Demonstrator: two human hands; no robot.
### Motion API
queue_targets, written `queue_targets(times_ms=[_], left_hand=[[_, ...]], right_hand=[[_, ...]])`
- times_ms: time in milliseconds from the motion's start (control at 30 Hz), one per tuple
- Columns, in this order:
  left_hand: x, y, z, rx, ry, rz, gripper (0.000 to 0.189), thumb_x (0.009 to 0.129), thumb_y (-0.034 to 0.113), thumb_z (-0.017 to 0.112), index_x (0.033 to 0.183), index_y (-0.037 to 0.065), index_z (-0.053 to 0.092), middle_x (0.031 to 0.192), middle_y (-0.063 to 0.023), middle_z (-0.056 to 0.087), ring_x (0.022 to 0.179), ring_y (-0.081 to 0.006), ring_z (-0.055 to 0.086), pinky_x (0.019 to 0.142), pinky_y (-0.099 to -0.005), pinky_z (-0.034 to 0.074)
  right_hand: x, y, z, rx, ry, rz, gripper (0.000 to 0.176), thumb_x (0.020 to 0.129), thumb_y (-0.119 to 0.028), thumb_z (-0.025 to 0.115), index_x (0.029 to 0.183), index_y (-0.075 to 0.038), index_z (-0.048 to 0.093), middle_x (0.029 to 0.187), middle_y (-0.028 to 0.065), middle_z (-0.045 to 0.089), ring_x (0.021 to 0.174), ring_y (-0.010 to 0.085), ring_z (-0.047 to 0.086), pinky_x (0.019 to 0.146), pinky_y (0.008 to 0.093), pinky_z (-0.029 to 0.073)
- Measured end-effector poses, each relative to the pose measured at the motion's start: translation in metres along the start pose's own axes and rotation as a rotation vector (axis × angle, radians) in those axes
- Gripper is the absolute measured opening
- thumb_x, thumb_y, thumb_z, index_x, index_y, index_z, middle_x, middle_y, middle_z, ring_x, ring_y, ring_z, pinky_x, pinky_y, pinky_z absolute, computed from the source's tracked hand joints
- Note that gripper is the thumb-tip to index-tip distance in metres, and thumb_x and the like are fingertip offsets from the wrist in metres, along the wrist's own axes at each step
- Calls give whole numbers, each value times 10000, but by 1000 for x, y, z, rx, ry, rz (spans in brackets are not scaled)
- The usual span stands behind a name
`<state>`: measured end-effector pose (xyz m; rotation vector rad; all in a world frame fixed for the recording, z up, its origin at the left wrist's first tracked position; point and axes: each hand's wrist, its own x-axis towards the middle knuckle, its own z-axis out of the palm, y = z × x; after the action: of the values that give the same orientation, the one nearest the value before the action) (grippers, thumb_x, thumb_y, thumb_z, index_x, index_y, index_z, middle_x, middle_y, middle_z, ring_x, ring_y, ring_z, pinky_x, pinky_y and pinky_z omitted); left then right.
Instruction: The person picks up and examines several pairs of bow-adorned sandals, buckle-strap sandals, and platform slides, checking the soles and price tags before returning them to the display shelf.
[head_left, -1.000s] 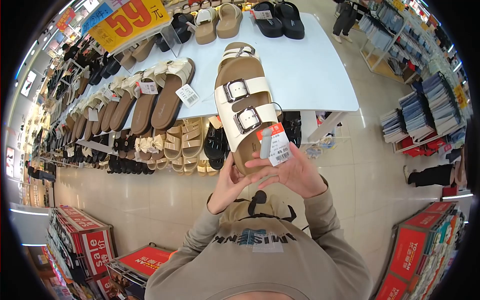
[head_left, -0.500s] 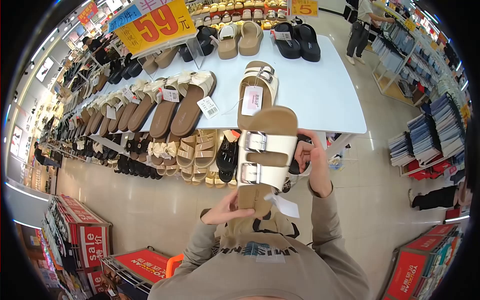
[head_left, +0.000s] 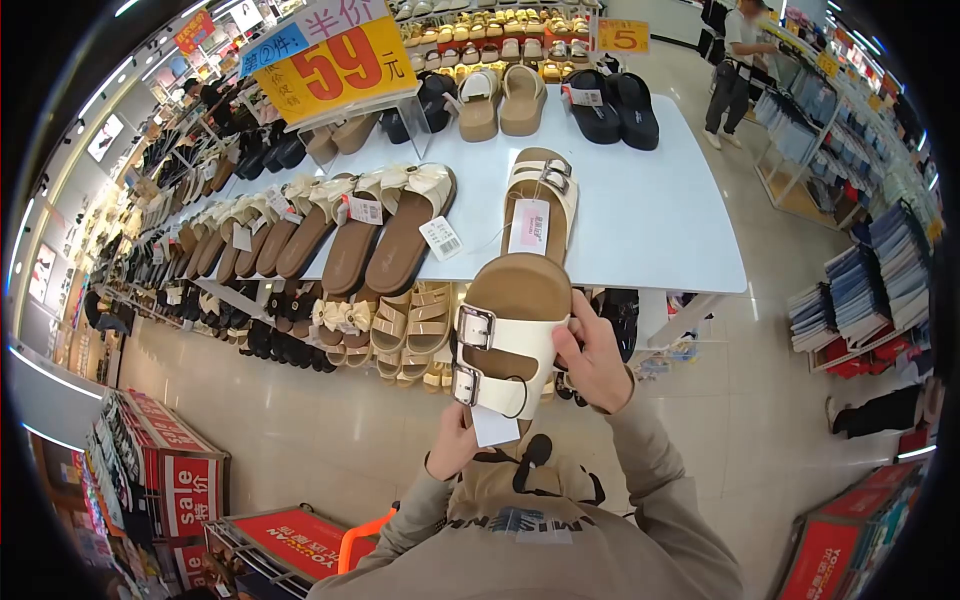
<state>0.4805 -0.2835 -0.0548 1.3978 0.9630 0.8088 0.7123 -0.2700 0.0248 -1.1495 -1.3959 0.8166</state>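
Observation:
A white two-strap sandal with silver buckles and a brown footbed is held up in front of my body, toe end away from me. My left hand grips its heel end from below, beside a hanging white tag. The fingers of my right hand are closed on the sandal's right edge, near the front strap. Just beyond it, a matching sandal with a pink and white tag lies on the white table.
Bow sandals line the table's left part, and black slides stand at its back. A price sign rises at the back left. Below is a shelf of sandals. A person stands by clothes racks at right.
My right hand has moved in from beside the sandal and taken hold of its right edge. The sandal has tilted and its tag has swung left. The view has shifted slightly.

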Motion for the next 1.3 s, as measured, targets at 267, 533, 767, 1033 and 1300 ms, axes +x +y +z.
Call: queue_targets(times_ms=[267,533,767,1033,1300], left_hand=[[14,21,-11,-170,308,-19,294,977,237,506,1045,-46,552,824,-105,623,711,-143,634,487,-299,549],[24,48,-18,-357,180,-56,450,989,360,437,1066,-68,554,839,-157,650,564,-235,649,463,-315,537],[64,66,-9,-418,79,-102,448,980,356,465,1136,-60,530,920,-160,660,682,-240,681,562,-311,575],[79,64,22,-352,3,157,792,953,110,536,1491,109,-45,1262,-177,506,983,-229,628,733,-350,590],[114,73,38,-388,-159,65,789,964,147,525,1494,172,-59,1282,-209,484,921,-258,656,711,-344,592]], right_hand=[[18,22,20,-508,162,6,533,890,-230,606,1377,-104,431,568,85,593,473,248,590,489,344,455],[22,54,9,-457,348,-81,536,778,-186,741,1268,-184,523,759,133,677,612,270,656,552,356,503],[-41,27,-18,-302,524,17,586,679,-4,759,1226,-142,599,759,98,666,504,93,513,483,238,438],[-60,10,1,-503,460,-46,530,689,-135,826,1179,-75,632,903,84,690,516,107,525,475,228,438],[-38,22,0,-304,619,-30,471,734,-98,796,1167,-51,617,877,70,679,555,71,506,479,209,412]])
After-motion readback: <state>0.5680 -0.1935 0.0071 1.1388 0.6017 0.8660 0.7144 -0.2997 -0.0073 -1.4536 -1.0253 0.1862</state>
